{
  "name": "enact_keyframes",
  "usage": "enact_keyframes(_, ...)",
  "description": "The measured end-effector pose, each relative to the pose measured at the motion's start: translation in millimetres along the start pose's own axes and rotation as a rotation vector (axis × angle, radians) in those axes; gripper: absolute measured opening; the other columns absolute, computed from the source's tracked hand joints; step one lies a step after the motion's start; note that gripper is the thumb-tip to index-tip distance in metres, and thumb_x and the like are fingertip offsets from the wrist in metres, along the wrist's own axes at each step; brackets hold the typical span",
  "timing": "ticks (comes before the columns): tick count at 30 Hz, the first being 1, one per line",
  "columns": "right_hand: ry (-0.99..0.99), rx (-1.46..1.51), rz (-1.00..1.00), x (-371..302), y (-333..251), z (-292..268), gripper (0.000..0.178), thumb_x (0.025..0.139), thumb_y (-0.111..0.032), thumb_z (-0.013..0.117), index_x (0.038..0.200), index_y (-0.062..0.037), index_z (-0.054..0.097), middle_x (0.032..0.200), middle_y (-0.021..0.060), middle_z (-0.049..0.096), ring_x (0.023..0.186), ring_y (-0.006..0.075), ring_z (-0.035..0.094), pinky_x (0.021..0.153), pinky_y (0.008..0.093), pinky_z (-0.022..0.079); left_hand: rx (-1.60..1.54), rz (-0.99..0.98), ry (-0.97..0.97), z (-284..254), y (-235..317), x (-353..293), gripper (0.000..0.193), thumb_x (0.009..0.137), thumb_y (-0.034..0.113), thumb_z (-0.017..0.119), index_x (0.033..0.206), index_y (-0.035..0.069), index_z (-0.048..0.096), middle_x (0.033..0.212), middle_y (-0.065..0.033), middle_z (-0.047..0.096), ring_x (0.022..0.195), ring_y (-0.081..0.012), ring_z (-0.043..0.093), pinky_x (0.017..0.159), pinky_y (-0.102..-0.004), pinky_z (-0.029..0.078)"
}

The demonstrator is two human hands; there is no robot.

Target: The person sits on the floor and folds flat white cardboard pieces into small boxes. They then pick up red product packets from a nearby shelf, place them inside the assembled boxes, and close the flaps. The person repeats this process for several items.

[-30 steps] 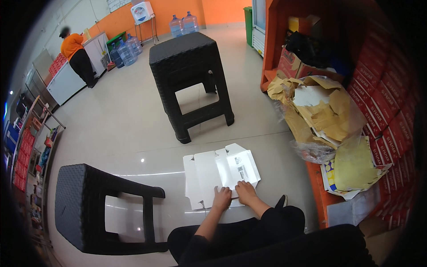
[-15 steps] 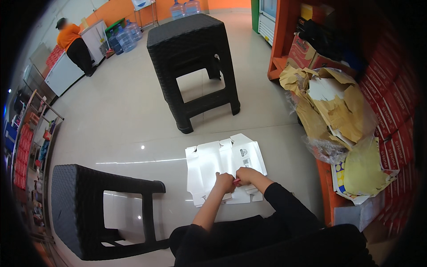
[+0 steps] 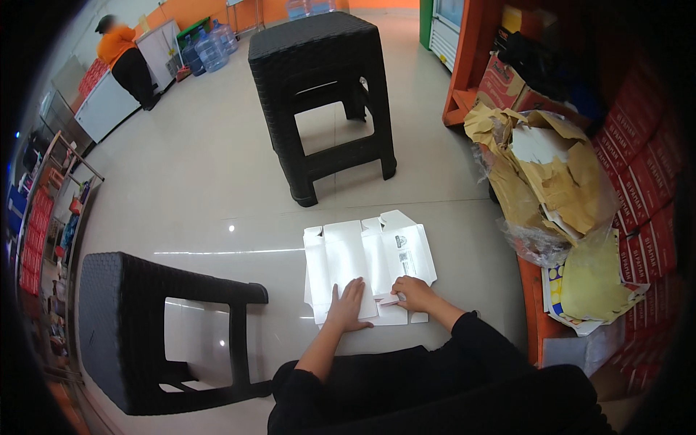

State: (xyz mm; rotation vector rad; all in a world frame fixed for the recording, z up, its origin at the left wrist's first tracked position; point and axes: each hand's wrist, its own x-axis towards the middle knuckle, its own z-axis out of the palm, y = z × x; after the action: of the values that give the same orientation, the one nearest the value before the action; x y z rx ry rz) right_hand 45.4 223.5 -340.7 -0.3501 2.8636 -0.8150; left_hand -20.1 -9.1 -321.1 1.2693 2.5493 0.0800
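Note:
A stack of flat, unfolded white cardboard boxes [image 3: 344, 250] lies on the floor in front of me, with cut flaps and a small dark print on the right panel. My left hand [image 3: 348, 304] rests flat on its lower middle, fingers stretched out and holding nothing. Beside it, my right hand [image 3: 415, 295] is closed at a small flap near the stack's lower edge. Its fingertips are bent together over a small pale-pinkish spot, and what they grip is too small to name.
One black woven-pattern stool [image 3: 322, 101] stands beyond the boxes; another black stool [image 3: 105, 333] is at the left. Torn brown paper [image 3: 558, 174] and stacked red boxes [image 3: 638, 196] are on the right. A person in orange [image 3: 118, 49] stands far left near water jugs [image 3: 210, 54].
My hands have come apart; they were together over the boxes around a small red thing. The left now lies flat on the cardboard, while the right has shifted slightly right, to the flap.

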Motion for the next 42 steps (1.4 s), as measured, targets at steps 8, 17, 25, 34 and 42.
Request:
enact_keyframes(8,0.176,-0.344,-0.089,0.3,-33.0,27.8,0.020,0.073,-0.011,0.059,0.093,-0.0090,0.063,0.090,0.0066,0.058,0.087,0.0231,0.057,0.071,0.0356,0.048,0.052,0.032,-0.087,-1.8,3.2,-1.7,0.106,0.066,0.060,0.070,0.140,-0.001,0.025,0.149,-0.0165,0.017,0.139,-0.0294,0.015,0.108,-0.0564,0.021)
enact_keyframes(17,0.311,0.002,0.051,-1.7,-25.0,12.8,0.008,0.077,-0.015,0.060,0.082,-0.0121,0.067,0.078,0.0055,0.065,0.076,0.0265,0.063,0.067,0.0383,0.051,0.140,0.173,0.025,1.5,6.5,-5.4,0.089,0.071,0.054,0.066,0.134,-0.001,0.034,0.138,-0.0162,0.033,0.131,-0.0293,0.029,0.101,-0.0561,0.030)
enact_keyframes(25,0.160,-0.099,0.109,3.0,-37.6,-4.3,0.020,0.072,-0.011,0.065,0.092,-0.0109,0.066,0.087,0.0065,0.065,0.084,0.0253,0.062,0.072,0.0364,0.049,0.138,0.063,0.203,30.1,10.4,-6.1,0.052,0.068,0.021,0.067,0.112,0.001,0.050,0.116,-0.0128,0.049,0.111,-0.0274,0.047,0.090,-0.0451,0.042)
enact_keyframes(34,0.254,-0.271,-0.136,10.9,-61.5,37.9,0.015,0.073,-0.007,0.055,0.087,-0.0034,0.055,0.087,0.0097,0.054,0.086,0.0255,0.054,0.074,0.0360,0.047,-0.179,0.084,0.299,17.8,8.8,-6.7,0.021,0.073,0.007,0.057,0.093,0.001,0.055,0.102,-0.0143,0.052,0.098,-0.0290,0.052,0.080,-0.0389,0.045)
enact_keyframes(42,0.095,-0.219,-0.090,30.2,-53.3,44.6,0.011,0.075,-0.010,0.055,0.082,-0.0026,0.060,0.085,0.0131,0.059,0.085,0.0290,0.058,0.073,0.0392,0.050,-0.080,-0.176,0.065,23.4,-9.6,3.3,0.020,0.070,0.011,0.063,0.087,0.001,0.061,0.089,-0.0162,0.062,0.086,-0.0309,0.060,0.077,-0.0388,0.050)
